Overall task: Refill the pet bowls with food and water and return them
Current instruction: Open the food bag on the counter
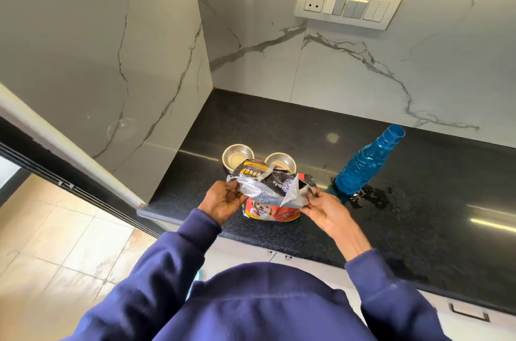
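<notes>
A red pet food bag (272, 211) with a dog picture and a silver crumpled top stands on the black counter (418, 229) near its front edge. My left hand (223, 201) grips the bag's top left flap and my right hand (325, 211) grips the top right flap. Just behind the bag sit two small steel bowls side by side, the left bowl (238, 155) and the right bowl (280, 162), the latter partly hidden by the bag. A blue plastic bottle (365, 164) with no cap stands to the right.
Spilled water (374, 199) lies on the counter around the bottle's base. Marble walls close the counter at the left and back, with a switch panel (346, 4) on the back wall. Drawer fronts run below the counter edge; tiled floor is at the left.
</notes>
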`<state>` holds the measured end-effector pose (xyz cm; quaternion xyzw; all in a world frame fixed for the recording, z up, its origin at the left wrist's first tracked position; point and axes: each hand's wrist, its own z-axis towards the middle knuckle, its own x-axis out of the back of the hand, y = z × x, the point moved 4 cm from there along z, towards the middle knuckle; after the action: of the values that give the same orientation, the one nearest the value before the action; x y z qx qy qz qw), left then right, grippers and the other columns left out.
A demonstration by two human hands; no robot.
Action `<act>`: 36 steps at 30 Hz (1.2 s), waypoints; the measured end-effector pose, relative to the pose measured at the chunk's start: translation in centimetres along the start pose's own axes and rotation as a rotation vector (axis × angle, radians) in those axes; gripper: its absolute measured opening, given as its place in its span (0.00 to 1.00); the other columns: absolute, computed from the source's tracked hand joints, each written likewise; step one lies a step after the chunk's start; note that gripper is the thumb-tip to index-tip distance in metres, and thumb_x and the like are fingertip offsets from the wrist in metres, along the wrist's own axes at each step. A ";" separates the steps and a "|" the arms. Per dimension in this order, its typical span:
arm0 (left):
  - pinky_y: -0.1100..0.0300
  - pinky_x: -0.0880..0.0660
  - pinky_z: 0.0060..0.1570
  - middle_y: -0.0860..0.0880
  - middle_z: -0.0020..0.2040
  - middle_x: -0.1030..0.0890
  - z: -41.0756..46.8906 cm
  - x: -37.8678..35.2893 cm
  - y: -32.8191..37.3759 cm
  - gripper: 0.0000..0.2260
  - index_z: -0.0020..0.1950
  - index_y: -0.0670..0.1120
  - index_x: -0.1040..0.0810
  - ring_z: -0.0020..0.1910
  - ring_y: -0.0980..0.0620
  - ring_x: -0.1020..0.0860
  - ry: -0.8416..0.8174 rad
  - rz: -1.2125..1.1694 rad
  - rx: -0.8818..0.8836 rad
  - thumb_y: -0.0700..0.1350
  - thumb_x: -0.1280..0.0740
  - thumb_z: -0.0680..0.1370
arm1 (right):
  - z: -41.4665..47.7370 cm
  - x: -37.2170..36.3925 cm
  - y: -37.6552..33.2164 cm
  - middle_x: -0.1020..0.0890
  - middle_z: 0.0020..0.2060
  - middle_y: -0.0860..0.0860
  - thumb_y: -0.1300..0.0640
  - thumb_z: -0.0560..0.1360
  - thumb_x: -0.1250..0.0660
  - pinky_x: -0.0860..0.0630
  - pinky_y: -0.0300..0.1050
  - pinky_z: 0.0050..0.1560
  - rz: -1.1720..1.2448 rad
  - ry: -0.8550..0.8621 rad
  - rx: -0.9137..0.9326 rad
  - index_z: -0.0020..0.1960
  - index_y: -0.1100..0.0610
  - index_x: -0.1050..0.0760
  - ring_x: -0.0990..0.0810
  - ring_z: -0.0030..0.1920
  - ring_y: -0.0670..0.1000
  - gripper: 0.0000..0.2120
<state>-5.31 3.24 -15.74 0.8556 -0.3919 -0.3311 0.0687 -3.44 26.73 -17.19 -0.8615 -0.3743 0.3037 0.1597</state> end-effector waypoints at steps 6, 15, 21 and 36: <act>0.55 0.15 0.39 0.43 0.44 0.13 1.1 -2.5 -0.5 0.19 0.54 0.38 0.20 0.40 0.47 0.13 -0.052 0.172 -0.146 0.41 0.50 0.85 | 0.8 -1.4 0.6 0.18 0.43 0.61 0.75 0.77 0.48 0.21 0.51 0.47 0.003 0.001 0.095 0.53 0.66 0.23 0.20 0.42 0.56 0.16; 0.45 0.22 0.66 0.40 0.65 0.21 1.3 -1.8 0.5 0.18 0.68 0.47 0.25 0.66 0.41 0.21 -0.238 0.717 -0.698 0.43 0.35 0.78 | -0.6 -1.1 -1.9 0.28 0.57 0.54 0.61 0.73 0.28 0.25 0.47 0.51 -1.166 0.107 0.792 0.74 0.56 0.39 0.23 0.52 0.54 0.33; 0.44 0.19 0.57 0.46 0.54 0.17 0.5 -3.9 2.1 0.17 0.57 0.47 0.20 0.55 0.46 0.17 -0.101 1.071 -0.970 0.60 0.36 0.81 | -0.9 -3.0 -3.1 0.27 0.62 0.56 0.58 0.72 0.29 0.29 0.50 0.67 -1.703 -0.002 0.938 0.65 0.63 0.24 0.31 0.64 0.54 0.22; 0.39 0.27 0.70 0.36 0.64 0.19 3.1 -4.6 2.8 0.19 0.67 0.39 0.24 0.65 0.37 0.20 -0.081 0.826 -0.485 0.53 0.39 0.85 | 0.6 -3.4 -5.2 0.24 0.27 0.46 0.60 0.77 0.28 0.34 0.44 0.32 -1.385 0.158 0.962 0.32 0.54 0.23 0.28 0.30 0.45 0.16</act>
<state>-11.20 5.03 -14.71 0.5743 -0.6129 -0.3908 0.3766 -8.47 27.66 -13.66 -0.2944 -0.6355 0.2023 0.6845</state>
